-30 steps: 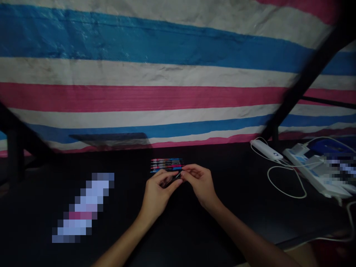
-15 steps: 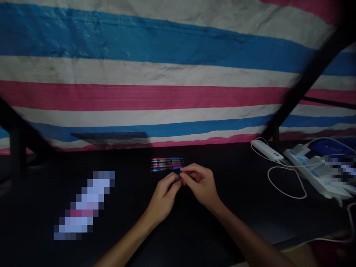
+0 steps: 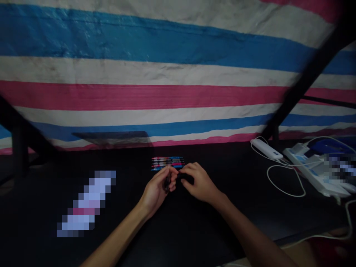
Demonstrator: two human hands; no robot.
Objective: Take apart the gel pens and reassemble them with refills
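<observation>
My left hand (image 3: pixel 157 188) is closed around a dark pen-like object (image 3: pixel 167 181), which stands tilted between thumb and fingers; its exact details are lost in the dim light. Close by on the right, my right hand (image 3: pixel 198 183) has its thumb and fingers apart, the fingertips near those of the left hand, and nothing shows between them. Just beyond both hands, several coloured pens (image 3: pixel 164 161) lie side by side in a neat row. The hands cover part of the nearest pens.
The black table (image 3: pixel 178 233) runs to a striped plastic sheet (image 3: pixel 167 97) at the back. A blurred-out pale item (image 3: pixel 89 204) lies at left. On the right are a white power bank (image 3: pixel 266 149), a power strip (image 3: pixel 303 168) and looping white cables (image 3: pixel 268 183).
My hands have drawn apart from their joint pinch. The left hand has turned and moved slightly left with the dark pen-like object, while the right hand's thumb and fingers have spread.
</observation>
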